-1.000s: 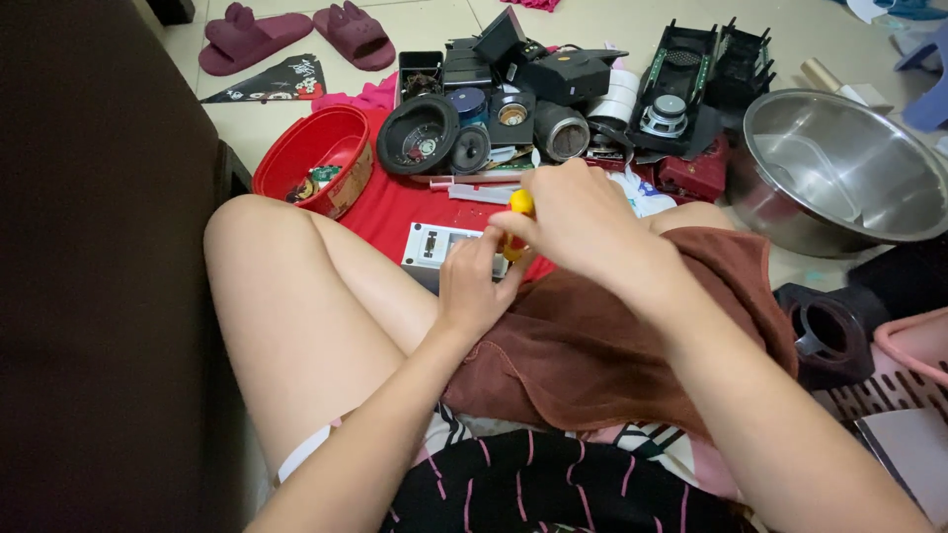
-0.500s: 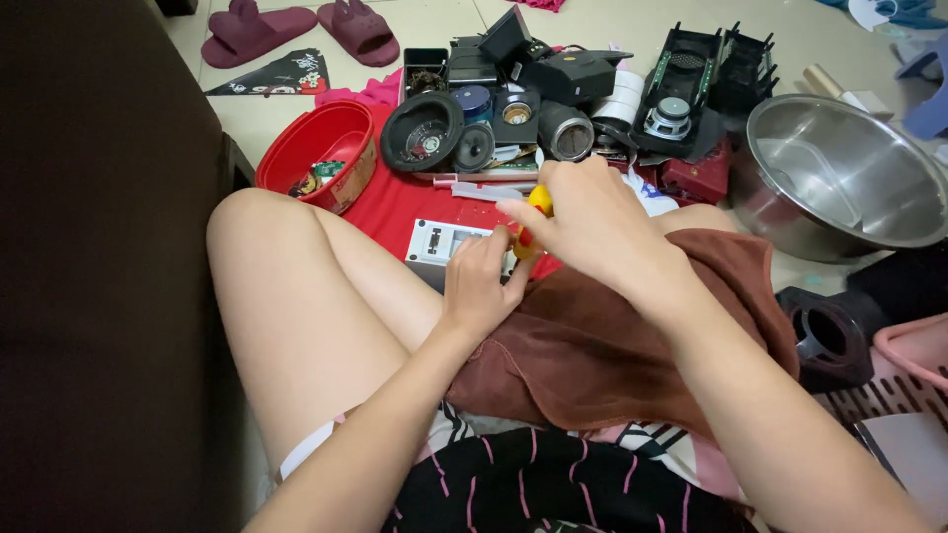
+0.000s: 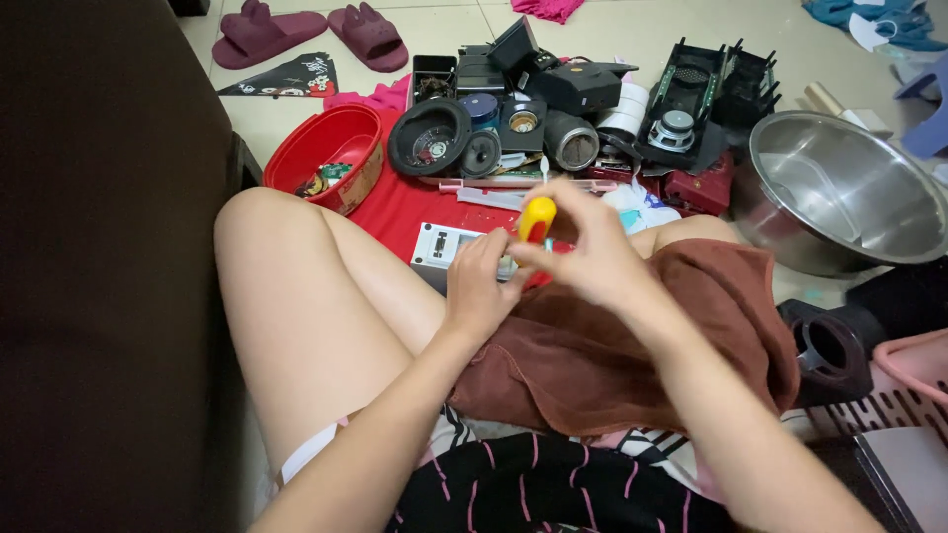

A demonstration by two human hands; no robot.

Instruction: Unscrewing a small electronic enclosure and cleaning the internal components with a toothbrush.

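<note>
A tiled floor [image 3: 276,123] spreads out ahead, strewn with dismantled speaker parts on a red mat [image 3: 395,202], with a brown towel [image 3: 632,345] draped over the person's lap. The right hand [image 3: 592,252] has its grip clenched on a screwdriver [image 3: 536,219] with a yellow handle, held upright with the handle just above the fingertips. The left hand [image 3: 479,291] sits just beside that grip, lower and to its left, fingers curled round a small part; what it is cannot be told, as the fingers hide it. Just beyond the left grip lies a small white box [image 3: 439,247] on the mat. Farther out from both grips stand a red bowl [image 3: 331,153] to the left, a black speaker cone [image 3: 430,138] ahead, and a steel bowl [image 3: 849,192] well off to the right. Two maroon slippers [image 3: 316,30] lie at the far edge of the floor
</note>
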